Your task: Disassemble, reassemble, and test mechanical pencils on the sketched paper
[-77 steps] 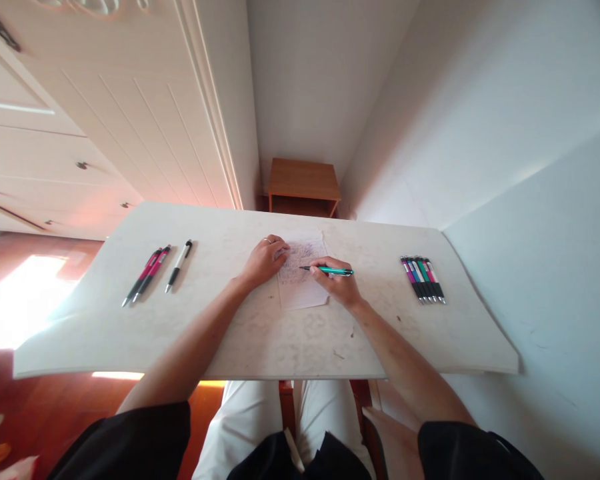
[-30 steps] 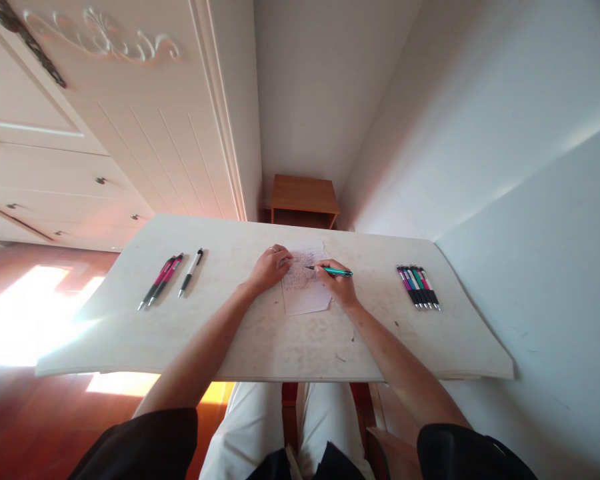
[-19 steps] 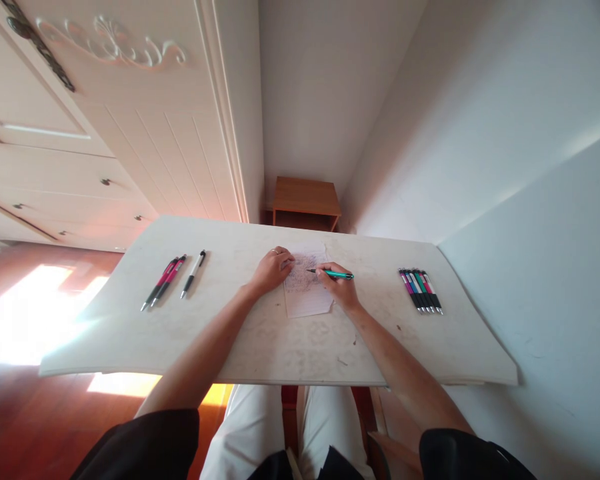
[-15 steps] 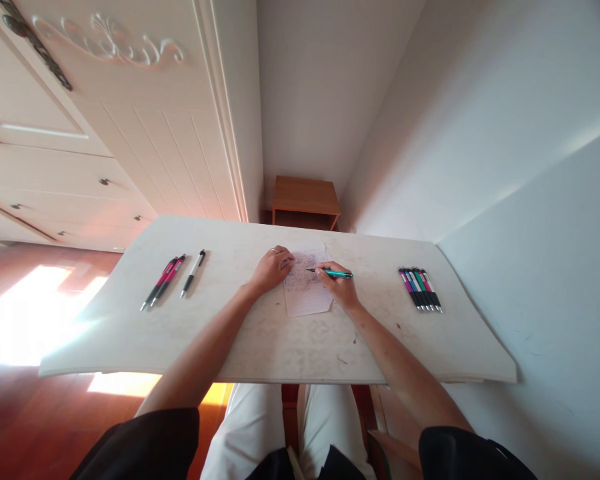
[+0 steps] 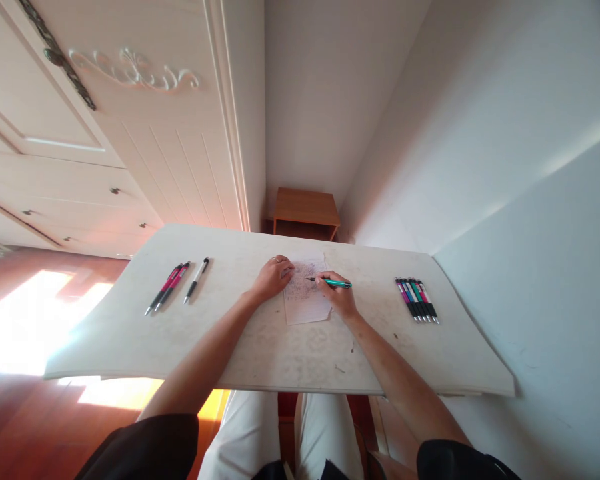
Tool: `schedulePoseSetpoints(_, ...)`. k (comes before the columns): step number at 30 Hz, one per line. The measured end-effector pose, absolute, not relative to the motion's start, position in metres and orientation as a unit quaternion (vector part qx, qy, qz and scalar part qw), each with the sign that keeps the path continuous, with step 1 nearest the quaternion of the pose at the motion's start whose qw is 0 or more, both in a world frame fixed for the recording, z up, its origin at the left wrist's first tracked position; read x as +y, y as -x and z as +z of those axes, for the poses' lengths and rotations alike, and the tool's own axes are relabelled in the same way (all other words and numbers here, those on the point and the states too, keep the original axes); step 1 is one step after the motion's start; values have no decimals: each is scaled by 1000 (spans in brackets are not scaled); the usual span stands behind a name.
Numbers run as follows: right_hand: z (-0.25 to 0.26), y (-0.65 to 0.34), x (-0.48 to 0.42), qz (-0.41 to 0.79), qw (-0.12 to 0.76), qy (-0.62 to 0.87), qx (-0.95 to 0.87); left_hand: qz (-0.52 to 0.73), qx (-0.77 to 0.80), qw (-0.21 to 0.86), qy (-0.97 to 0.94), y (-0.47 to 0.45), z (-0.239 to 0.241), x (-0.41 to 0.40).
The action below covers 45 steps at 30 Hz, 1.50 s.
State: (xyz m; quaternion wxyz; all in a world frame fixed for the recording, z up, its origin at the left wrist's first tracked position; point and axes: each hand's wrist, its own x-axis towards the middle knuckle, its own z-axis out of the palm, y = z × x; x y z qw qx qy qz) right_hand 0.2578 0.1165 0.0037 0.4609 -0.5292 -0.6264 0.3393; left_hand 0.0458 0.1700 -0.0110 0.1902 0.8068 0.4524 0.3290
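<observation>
Right hand [image 5: 341, 299] gripping green pen [image 5: 334, 283], on paper [image 5: 306, 308]

Tabletop [image 5: 260, 347]: pale, matt, faintly mottled stone-look. Small white paper sheet [image 5: 307, 310]: matt, ink-scribbled. Teal plastic pen [image 5: 336, 283]: glossy. Floor lower left: glossy red-brown wood.

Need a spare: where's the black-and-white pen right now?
Head view: the black-and-white pen lies left on the table, just right of the two pink pens, left of the left hand.
</observation>
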Motion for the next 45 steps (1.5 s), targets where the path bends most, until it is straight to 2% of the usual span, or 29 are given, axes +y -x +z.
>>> schedulePoseSetpoints(45, -1, -260, 122, 363, 474, 530, -602, 339, 459, 204, -796, -45, -10, 171)
